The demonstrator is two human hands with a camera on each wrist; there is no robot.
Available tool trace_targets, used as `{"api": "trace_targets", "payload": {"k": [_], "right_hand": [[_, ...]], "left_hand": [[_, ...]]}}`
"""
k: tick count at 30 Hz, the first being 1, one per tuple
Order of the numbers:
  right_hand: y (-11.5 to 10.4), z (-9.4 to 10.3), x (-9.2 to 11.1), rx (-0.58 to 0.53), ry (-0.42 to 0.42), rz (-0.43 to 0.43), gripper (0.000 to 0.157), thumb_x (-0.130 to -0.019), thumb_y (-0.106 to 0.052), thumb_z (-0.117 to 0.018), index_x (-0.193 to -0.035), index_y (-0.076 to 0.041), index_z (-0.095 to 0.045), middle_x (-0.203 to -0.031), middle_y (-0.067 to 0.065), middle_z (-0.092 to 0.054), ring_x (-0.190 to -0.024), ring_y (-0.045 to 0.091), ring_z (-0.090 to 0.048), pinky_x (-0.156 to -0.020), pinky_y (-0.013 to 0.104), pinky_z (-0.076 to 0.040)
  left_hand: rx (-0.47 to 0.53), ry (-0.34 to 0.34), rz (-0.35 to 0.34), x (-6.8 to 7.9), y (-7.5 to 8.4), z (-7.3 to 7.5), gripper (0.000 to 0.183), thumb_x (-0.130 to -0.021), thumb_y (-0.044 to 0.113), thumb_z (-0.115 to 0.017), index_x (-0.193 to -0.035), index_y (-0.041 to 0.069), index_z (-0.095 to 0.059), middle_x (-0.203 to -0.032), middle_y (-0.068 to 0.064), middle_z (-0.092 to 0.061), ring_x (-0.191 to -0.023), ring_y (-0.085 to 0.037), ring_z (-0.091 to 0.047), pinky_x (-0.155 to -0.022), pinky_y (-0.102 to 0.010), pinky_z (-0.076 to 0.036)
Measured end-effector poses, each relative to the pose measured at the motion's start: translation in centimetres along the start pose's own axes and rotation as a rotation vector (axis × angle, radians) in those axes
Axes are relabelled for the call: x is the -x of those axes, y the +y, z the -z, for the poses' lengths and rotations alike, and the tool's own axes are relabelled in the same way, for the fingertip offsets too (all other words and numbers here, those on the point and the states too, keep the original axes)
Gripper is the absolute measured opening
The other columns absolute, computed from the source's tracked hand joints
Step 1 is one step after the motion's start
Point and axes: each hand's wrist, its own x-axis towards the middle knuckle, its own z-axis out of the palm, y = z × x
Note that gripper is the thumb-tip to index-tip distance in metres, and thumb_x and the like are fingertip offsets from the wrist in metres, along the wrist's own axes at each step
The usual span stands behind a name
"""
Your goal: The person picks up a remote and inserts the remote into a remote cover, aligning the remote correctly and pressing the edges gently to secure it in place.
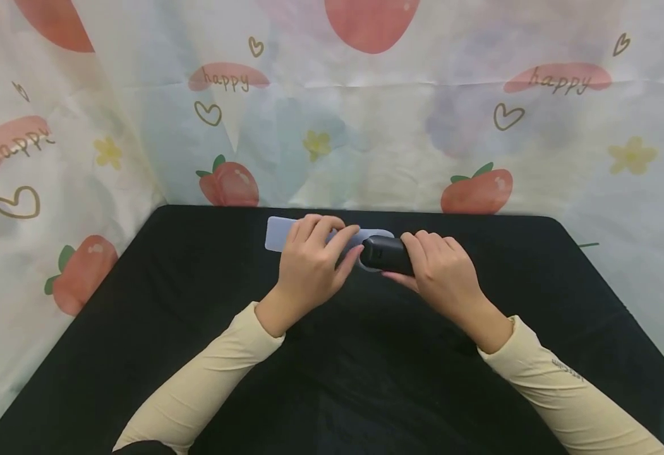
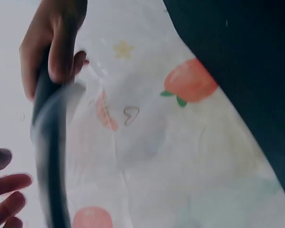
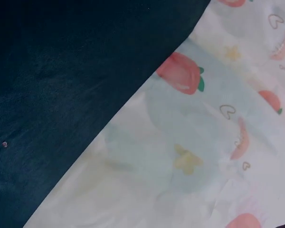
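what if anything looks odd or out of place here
A small pale speck lies on the black tabletop in the right wrist view; it stands out against the mostly plain dark surface, though I can't tell what it is. No spill shows.

Got a smooth black bar (image 1: 388, 254) here, blunt and rounded at the left end, lying roughly sideways in the right hand (image 1: 445, 275). Also got a pale strip (image 1: 278, 234), bluish and see-through-looking, round-cornered, running sideways, half hidden behind the left hand (image 1: 311, 262) and the bar.
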Motion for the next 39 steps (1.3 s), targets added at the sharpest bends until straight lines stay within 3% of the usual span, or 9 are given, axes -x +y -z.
{"api": "trace_targets", "payload": {"k": [3,8,10,15,28,34,39], "right_hand": [[0.1,0.0,-0.1,-0.02,0.041,0.036,0.058,-0.072,-0.041,-0.076,-0.097,0.006,-0.054,-0.072,0.017,-0.055,-0.058,0.03,-0.054,-0.052,0.038,-0.044],[0.3,-0.1,-0.3,-0.015,0.077,0.079,0.056,-0.095,-0.049,-0.043,-0.096,0.007,-0.054,-0.074,0.019,-0.057,-0.062,0.032,-0.056,-0.056,0.042,-0.046],[0.4,-0.1,-0.2,-0.006,0.08,0.084,0.06,-0.098,-0.05,-0.036,-0.096,0.007,-0.055,-0.074,0.019,-0.058,-0.063,0.033,-0.057,-0.057,0.043,-0.047],[0.5,-0.1,-0.1,0.006,0.078,0.089,0.06,-0.098,-0.05,-0.034,-0.096,0.006,-0.055,-0.075,0.019,-0.058,-0.064,0.033,-0.058,-0.059,0.044,-0.048],[0.4,-0.3,-0.1,0.014,0.061,0.114,0.061,-0.099,-0.05,-0.032,-0.096,0.006,-0.056,-0.077,0.018,-0.059,-0.066,0.031,-0.058,-0.061,0.044,-0.048],[0.5,0.1,0.0,-0.005,0.066,0.139,0.059,-0.098,-0.049,-0.034,-0.095,0.005,-0.056,-0.076,0.016,-0.057,-0.064,0.03,-0.056,-0.06,0.042,-0.048],[0.8,0.3,-0.3,-0.049,0.067,0.181,0.057,-0.097,-0.048,-0.04,-0.096,0.006,-0.056,-0.075,0.015,-0.055,-0.063,0.029,-0.055,-0.058,0.041,-0.047]], "left_hand": [[-0.019,-0.06,-0.031,-0.5,-0.6,0.0,0.025,-0.084,0.027,-0.068,-0.105,0.013,-0.073,-0.095,-0.004,-0.061,-0.091,-0.023,-0.053,-0.086,-0.037,-0.043],[-0.035,-0.141,-0.061,-0.9,-0.8,-0.1,0.023,-0.086,0.031,-0.066,-0.103,0.016,-0.074,-0.096,-0.002,-0.06,-0.091,-0.022,-0.051,-0.088,-0.038,-0.041],[-0.025,-0.175,-0.054,-1.0,-0.8,-0.2,0.023,-0.087,0.031,-0.065,-0.101,0.017,-0.074,-0.094,-0.001,-0.061,-0.09,-0.021,-0.051,-0.089,-0.038,-0.04],[0.027,-0.23,-0.023,-1.0,-0.6,-0.3,0.02,-0.088,0.029,-0.064,-0.098,0.016,-0.075,-0.091,-0.001,-0.063,-0.09,-0.021,-0.052,-0.09,-0.038,-0.041],[0.038,-0.163,-0.079,-0.9,-0.3,-0.9,0.012,-0.087,0.019,-0.065,-0.086,0.012,-0.075,-0.083,0.0,-0.061,-0.085,-0.018,-0.053,-0.086,-0.035,-0.045],[0.158,-0.102,-0.076,-1.2,0.0,-1.4,0.012,-0.085,0.015,-0.067,-0.078,0.011,-0.075,-0.076,0.0,-0.058,-0.08,-0.017,-0.052,-0.079,-0.033,-0.045],[0.256,-0.105,-0.051,-1.5,0.2,-1.3,0.014,-0.086,0.015,-0.067,-0.075,0.011,-0.074,-0.074,0.001,-0.056,-0.078,-0.017,-0.051,-0.078,-0.032,-0.044]]}}
